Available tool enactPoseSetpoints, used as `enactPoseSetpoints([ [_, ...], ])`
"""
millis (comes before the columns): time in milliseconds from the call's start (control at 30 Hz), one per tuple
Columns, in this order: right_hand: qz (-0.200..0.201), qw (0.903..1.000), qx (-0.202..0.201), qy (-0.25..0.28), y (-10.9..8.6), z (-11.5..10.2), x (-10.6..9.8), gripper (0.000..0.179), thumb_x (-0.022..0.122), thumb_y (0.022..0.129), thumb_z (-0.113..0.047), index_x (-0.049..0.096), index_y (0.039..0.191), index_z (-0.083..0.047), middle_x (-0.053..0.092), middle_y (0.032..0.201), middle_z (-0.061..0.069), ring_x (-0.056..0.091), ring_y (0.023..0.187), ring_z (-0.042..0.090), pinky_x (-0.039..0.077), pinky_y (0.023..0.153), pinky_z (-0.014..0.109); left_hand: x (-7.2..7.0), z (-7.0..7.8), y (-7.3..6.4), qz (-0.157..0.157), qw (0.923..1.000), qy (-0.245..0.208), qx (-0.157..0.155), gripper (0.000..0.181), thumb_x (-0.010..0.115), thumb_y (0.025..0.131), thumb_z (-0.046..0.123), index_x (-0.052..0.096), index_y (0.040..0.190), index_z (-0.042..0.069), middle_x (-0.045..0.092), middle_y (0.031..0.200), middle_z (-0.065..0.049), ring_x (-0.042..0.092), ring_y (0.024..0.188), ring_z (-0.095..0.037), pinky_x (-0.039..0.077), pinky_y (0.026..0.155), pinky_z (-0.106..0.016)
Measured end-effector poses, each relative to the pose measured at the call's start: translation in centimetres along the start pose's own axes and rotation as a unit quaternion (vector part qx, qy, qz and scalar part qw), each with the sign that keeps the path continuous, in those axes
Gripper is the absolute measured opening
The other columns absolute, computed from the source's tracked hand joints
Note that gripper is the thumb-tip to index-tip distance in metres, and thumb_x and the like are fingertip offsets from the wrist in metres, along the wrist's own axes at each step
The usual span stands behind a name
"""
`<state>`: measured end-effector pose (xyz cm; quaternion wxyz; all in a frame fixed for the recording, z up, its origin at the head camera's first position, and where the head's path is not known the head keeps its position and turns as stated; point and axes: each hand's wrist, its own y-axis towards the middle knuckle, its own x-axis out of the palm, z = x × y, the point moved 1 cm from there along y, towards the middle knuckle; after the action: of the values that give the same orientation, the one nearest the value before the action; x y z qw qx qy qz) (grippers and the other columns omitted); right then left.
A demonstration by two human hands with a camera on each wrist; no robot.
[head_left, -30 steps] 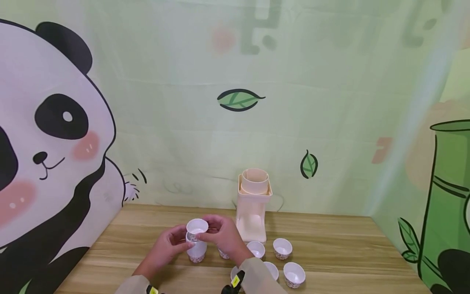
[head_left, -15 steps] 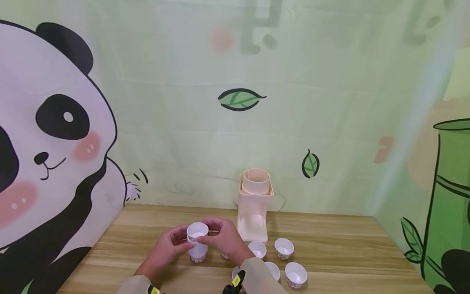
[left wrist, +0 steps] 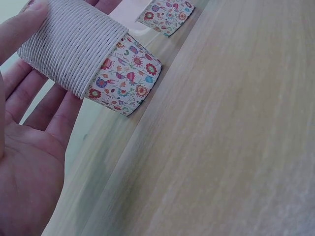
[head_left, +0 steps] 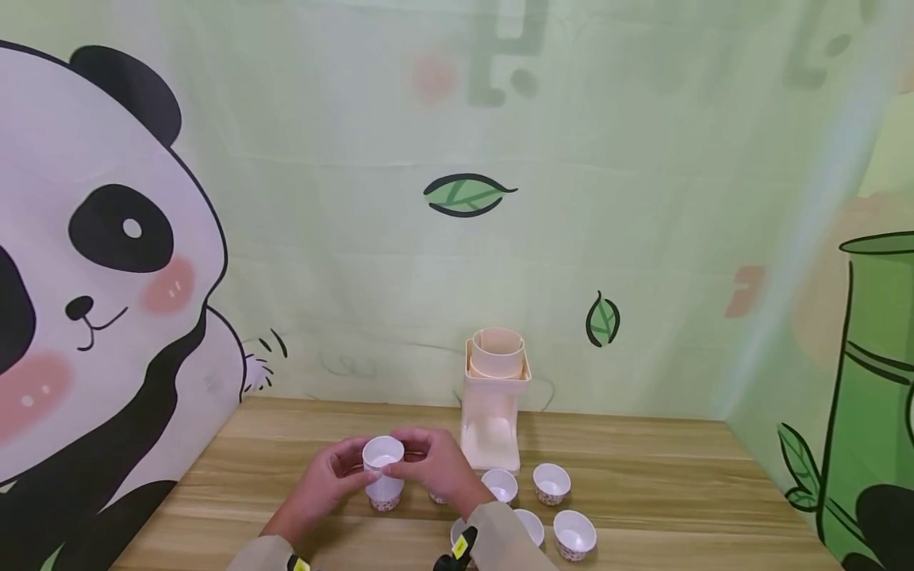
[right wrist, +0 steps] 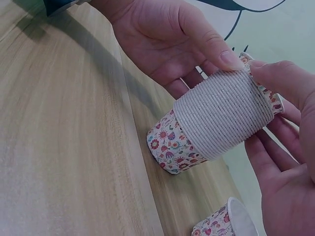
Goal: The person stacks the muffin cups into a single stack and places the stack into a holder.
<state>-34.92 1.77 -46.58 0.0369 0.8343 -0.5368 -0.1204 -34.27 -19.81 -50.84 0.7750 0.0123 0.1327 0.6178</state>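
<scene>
A tall stack of nested paper baking cups [head_left: 385, 488] stands upright on the table, its rims forming a ribbed white column [right wrist: 221, 118] above the flower-printed bottom cup [left wrist: 125, 76]. My left hand [head_left: 330, 476] grips the stack from the left, thumb in front and fingers behind. On its top sits another flower-printed paper cup [head_left: 383, 450], mouth up. My right hand [head_left: 439, 464] pinches this cup between thumb and fingers, the thumb right at the top of the ribbed rims. In the right wrist view, the cup's printed side is partly hidden by the right thumb.
Several single paper cups [head_left: 552, 484] stand mouth up to the right, some partly behind the right arm. Behind them is a pale pink stand [head_left: 491, 428] with a round tube [head_left: 497, 353] in its top. A printed cloth backdrop [head_left: 343, 277] rises at the table's far edge.
The top cup has moved down onto the stack with my right hand, so less of its side shows. My left hand keeps its hold on the stack.
</scene>
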Motion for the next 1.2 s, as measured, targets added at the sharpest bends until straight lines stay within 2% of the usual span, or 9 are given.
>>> enactPoseSetpoints([
  [300, 0.000, 1.0000, -0.003, -0.005, -0.04, 0.24, -0.07, 0.044, 0.084, 0.084, -0.009, 0.071, 0.126, -0.004, 0.075, 0.121, 0.014, 0.072, 0.109, 0.025, 0.060, 0.089, 0.026, 0.08, -0.04, -0.11, -0.004, 0.9999, -0.006, 0.011, 0.058, 0.078, 0.090, 0.014, 0.055, 0.140, -0.004, 0.064, 0.135, -0.026, 0.065, 0.113, -0.003, 0.050, 0.098, -0.017],
  [667, 0.002, 0.9988, -0.014, -0.046, -0.11, -0.08, -0.07, 0.038, 0.083, 0.086, -0.016, 0.074, 0.122, -0.008, 0.076, 0.117, 0.010, 0.073, 0.106, 0.021, 0.060, 0.088, 0.025, 0.06, -0.44, 0.04, -0.007, 0.9998, -0.006, 0.020, 0.058, 0.078, 0.090, 0.013, 0.055, 0.140, -0.004, 0.064, 0.134, -0.026, 0.066, 0.112, -0.002, 0.051, 0.099, -0.018],
  [967, -0.005, 0.9978, -0.013, -0.065, -0.04, -0.22, -0.11, 0.036, 0.084, 0.086, -0.016, 0.075, 0.119, -0.006, 0.077, 0.114, 0.010, 0.073, 0.102, 0.018, 0.060, 0.086, 0.023, 0.15, -0.16, -0.07, 0.006, 0.9999, -0.002, 0.011, 0.057, 0.078, 0.089, 0.011, 0.056, 0.139, -0.004, 0.066, 0.134, -0.023, 0.066, 0.112, -0.003, 0.051, 0.098, -0.018],
  [1200, -0.003, 0.9979, -0.010, -0.064, 0.06, -0.14, -0.13, 0.035, 0.083, 0.086, -0.016, 0.075, 0.119, -0.007, 0.077, 0.114, 0.010, 0.073, 0.102, 0.017, 0.060, 0.086, 0.025, 0.13, -0.05, -0.09, -0.005, 0.9999, -0.008, 0.005, 0.058, 0.079, 0.089, 0.013, 0.055, 0.140, -0.003, 0.062, 0.137, -0.026, 0.065, 0.113, -0.003, 0.050, 0.099, -0.018],
])
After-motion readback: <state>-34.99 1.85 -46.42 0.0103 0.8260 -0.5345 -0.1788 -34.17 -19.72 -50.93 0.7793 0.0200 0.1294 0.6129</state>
